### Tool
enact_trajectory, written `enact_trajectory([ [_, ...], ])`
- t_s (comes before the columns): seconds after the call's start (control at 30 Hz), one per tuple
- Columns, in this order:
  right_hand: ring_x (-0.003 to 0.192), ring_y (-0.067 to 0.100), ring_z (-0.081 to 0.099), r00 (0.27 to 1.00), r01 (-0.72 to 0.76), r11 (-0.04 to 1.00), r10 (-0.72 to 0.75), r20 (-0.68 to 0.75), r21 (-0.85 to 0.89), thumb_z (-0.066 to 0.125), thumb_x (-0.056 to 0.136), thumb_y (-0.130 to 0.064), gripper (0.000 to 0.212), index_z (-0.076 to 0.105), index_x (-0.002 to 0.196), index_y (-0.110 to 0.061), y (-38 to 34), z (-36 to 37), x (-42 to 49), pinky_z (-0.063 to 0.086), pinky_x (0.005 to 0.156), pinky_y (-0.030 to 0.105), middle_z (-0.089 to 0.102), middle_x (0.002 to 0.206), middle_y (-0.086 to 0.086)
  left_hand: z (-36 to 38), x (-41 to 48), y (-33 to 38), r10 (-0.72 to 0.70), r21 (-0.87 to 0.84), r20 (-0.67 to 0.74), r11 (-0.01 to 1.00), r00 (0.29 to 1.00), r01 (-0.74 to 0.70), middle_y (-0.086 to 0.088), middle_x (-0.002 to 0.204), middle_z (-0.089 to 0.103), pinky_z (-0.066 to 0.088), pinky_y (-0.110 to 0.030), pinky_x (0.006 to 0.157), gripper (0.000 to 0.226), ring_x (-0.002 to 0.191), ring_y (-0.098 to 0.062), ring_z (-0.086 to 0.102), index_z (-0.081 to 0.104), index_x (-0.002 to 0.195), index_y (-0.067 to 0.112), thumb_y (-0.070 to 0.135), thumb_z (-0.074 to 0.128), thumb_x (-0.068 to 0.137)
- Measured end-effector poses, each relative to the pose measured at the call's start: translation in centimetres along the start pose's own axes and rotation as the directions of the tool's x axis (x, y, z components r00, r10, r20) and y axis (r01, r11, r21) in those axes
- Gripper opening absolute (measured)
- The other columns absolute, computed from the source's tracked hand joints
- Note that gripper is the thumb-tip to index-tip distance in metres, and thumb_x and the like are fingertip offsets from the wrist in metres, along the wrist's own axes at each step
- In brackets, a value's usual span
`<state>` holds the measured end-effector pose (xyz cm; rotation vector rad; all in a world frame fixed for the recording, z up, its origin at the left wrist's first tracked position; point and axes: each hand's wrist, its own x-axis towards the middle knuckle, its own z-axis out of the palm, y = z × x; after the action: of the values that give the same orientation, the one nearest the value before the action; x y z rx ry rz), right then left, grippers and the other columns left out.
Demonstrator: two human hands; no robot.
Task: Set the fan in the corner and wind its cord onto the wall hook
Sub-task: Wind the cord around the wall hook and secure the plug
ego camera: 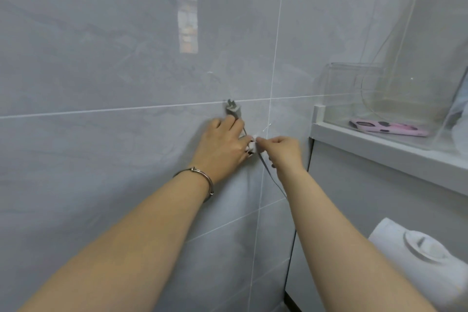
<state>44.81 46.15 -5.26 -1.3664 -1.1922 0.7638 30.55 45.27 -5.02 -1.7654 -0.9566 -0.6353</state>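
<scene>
Both hands meet at a small white wall hook (253, 145) on the grey tiled wall. My left hand (222, 149) holds the grey cord near its plug (234, 109), which sticks up above the fingers against the wall. My right hand (283, 151) pinches the cord (276, 182) at the hook; from there the cord runs down to the right behind my forearm. The white top of the fan (425, 256), with a round knob, shows at the lower right. How the cord lies around the hook is hidden by my fingers.
A white ledge (379, 149) juts from the right wall, carrying a clear plastic box (342, 99) with a pink patterned phone (390, 128) inside. A dark vertical corner seam (296, 223) runs below the ledge. A reflection of a window (187, 7) shows on the tiles.
</scene>
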Motion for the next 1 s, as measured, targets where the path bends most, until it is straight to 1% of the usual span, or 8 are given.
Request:
enact_trajectory([
  [0.07, 0.053, 0.019, 0.040, 0.995, -0.056, 0.998, 0.057, 0.078, -0.014, 0.073, 0.076, -0.033, 0.036, 0.056, 0.056, -0.009, 0.3, 0.3, -0.5, 0.034, 0.054, 0.026, 0.048, 0.058, 0.007, -0.3, 0.2, -0.2, 0.027, 0.025, 0.054, 0.999, 0.998, -0.028, -0.001, 0.078, 0.059, 0.026, -0.033, 0.066, 0.013, 0.081, -0.025, 0.055, 0.069, 0.075, 0.025, 0.035, 0.064, 0.069],
  [0.13, 0.048, 0.018, 0.038, 0.987, -0.104, 0.995, 0.105, 0.122, -0.012, 0.073, 0.077, -0.037, 0.040, 0.055, 0.054, -0.010, 0.1, 0.3, -0.8, 0.031, 0.048, 0.024, 0.048, 0.056, 0.006, -0.5, 0.1, -0.4, 0.036, 0.018, 0.090, 0.999, 0.995, -0.038, 0.000, 0.079, 0.059, 0.026, -0.033, 0.067, 0.015, 0.082, -0.024, 0.054, 0.068, 0.076, 0.026, 0.037, 0.068, 0.066],
  [0.3, 0.050, 0.014, 0.041, 0.971, -0.182, 0.983, 0.181, 0.155, -0.004, 0.073, 0.079, -0.029, 0.031, 0.057, 0.060, -0.009, -0.5, 0.0, -0.9, 0.032, 0.048, 0.023, 0.052, 0.060, 0.005, -0.6, 0.0, -0.9, 0.032, -0.001, 0.129, 0.999, 0.991, -0.032, -0.003, 0.084, 0.062, 0.028, -0.034, 0.071, 0.026, 0.088, -0.023, 0.048, 0.070, 0.085, 0.027, 0.040, 0.072, 0.063],
  [0.4, 0.053, 0.011, 0.043, 0.958, -0.215, 0.976, 0.215, 0.190, -0.020, 0.073, 0.080, -0.029, 0.029, 0.058, 0.063, -0.010, -0.7, -0.3, -0.9, 0.032, 0.049, 0.022, 0.055, 0.062, 0.003, -0.9, 0.1, -1.2, 0.050, 0.014, 0.143, 0.999, 0.988, -0.052, -0.002, 0.086, 0.063, 0.028, -0.033, 0.071, 0.026, 0.087, -0.025, 0.058, 0.071, 0.087, 0.028, 0.043, 0.064, 0.066],
  [0.5, 0.058, 0.012, 0.044, 0.930, -0.249, 0.958, 0.278, 0.239, -0.146, 0.069, 0.080, -0.040, 0.033, 0.060, 0.062, -0.014, -1.0, -0.6, -0.9, 0.034, 0.058, 0.025, 0.055, 0.065, 0.000, -1.2, 0.3, -1.4, 0.059, 0.023, 0.163, 0.998, 0.985, -0.063, -0.001, 0.085, 0.064, 0.027, -0.033, 0.070, 0.034, 0.085, -0.026, 0.062, 0.072, 0.086, 0.028, 0.043, 0.045, 0.072],
  [0.63, 0.061, 0.011, 0.041, 0.864, -0.306, 0.924, 0.371, 0.341, -0.231, 0.061, 0.084, -0.046, 0.032, 0.062, 0.066, -0.019, -1.5, -0.9, -0.7, 0.034, 0.061, 0.025, 0.052, 0.065, -0.004, -1.2, 0.4, -1.5, 0.077, 0.031, 0.179, 0.996, 0.981, -0.084, 0.000, 0.084, 0.063, 0.027, -0.033, 0.070, 0.030, 0.084, -0.025, 0.061, 0.072, 0.085, 0.029, 0.043, 0.050, 0.070],
  [0.77, 0.059, 0.009, 0.041, 0.852, -0.295, 0.907, 0.392, 0.347, -0.301, 0.056, 0.088, -0.037, 0.029, 0.060, 0.065, -0.019, -2.0, -0.7, -0.4, 0.034, 0.063, 0.025, 0.051, 0.065, -0.005, -1.0, 0.2, -1.3, 0.063, 0.013, 0.201, 0.998, 0.978, -0.067, -0.001, 0.085, 0.064, 0.028, -0.034, 0.071, 0.029, 0.086, -0.026, 0.061, 0.071, 0.087, 0.028, 0.043, 0.068, 0.062],
  [1.0, 0.059, 0.010, 0.045, 0.915, -0.098, 0.901, 0.248, 0.317, -0.423, 0.056, 0.084, -0.024, 0.022, 0.062, 0.064, -0.015, -2.6, -0.5, -0.1, 0.037, 0.061, 0.024, 0.057, 0.068, -0.002, -1.0, 0.1, -1.0, 0.040, 0.019, 0.206, 0.999, 0.978, -0.044, -0.001, 0.083, 0.064, 0.028, -0.034, 0.071, 0.029, 0.085, -0.026, 0.061, 0.072, 0.086, 0.028, 0.042, 0.072, 0.060],
])
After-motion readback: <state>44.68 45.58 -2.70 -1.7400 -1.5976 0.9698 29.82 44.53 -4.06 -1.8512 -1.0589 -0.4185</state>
